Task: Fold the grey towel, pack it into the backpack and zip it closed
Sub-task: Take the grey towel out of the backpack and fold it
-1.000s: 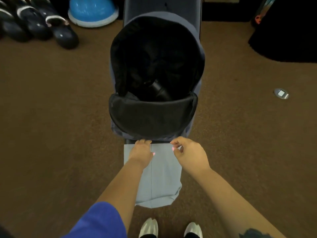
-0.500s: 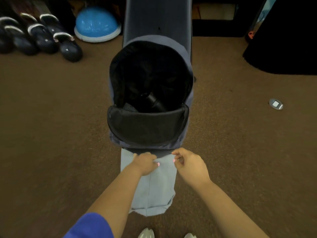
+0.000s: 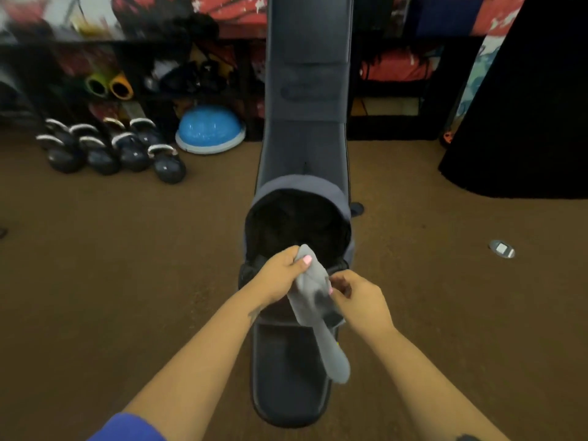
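Lifted off the bench since a second ago, the folded grey cloth towel point(image 3: 313, 300) is being gripped by the left hand point(image 3: 280, 278) and pinched by the right hand point(image 3: 359, 297) at the six o'clock rim of the open grey fabric backpack point(image 3: 302, 192), no writing being legible.

this looks like a gym: a long dark padded workout bench point(image 3: 307, 90) runs up the middle over brown carpet point(image 3: 127, 249), a row of black kettlebells with silver handles point(image 3: 111, 148) sits beside a blue half-dome balance trainer point(image 3: 210, 128), with dark shelving point(image 3: 178, 74) holding rolled mats and gear behind.

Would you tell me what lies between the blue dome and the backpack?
In the head view, only bare brown carpet lies between the blue dome and the backpack.
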The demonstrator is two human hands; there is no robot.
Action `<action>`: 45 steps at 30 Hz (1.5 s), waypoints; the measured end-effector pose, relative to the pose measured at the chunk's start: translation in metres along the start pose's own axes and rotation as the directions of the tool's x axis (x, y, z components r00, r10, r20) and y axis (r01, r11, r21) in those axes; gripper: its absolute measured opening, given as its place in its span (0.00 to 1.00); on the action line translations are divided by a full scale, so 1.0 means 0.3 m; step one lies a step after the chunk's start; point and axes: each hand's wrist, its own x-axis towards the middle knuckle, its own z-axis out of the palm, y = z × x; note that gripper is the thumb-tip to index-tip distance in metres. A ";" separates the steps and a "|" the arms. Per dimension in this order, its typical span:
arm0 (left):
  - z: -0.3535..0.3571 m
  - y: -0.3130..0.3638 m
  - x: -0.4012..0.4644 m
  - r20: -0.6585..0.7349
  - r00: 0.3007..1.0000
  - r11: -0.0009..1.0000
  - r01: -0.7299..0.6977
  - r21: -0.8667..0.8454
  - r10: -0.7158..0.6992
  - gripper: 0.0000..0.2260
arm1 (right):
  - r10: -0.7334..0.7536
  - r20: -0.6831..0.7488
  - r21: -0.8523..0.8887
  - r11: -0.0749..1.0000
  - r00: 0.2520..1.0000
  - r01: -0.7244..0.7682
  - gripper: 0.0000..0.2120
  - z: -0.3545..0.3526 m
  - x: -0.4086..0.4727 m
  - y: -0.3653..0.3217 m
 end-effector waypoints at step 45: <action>-0.575 0.779 -0.229 -0.514 0.822 0.968 -0.229 0.100 0.247 0.14 | 0.285 -0.066 0.903 0.425 0.956 -0.064 0.16 -0.684 -0.036 -0.613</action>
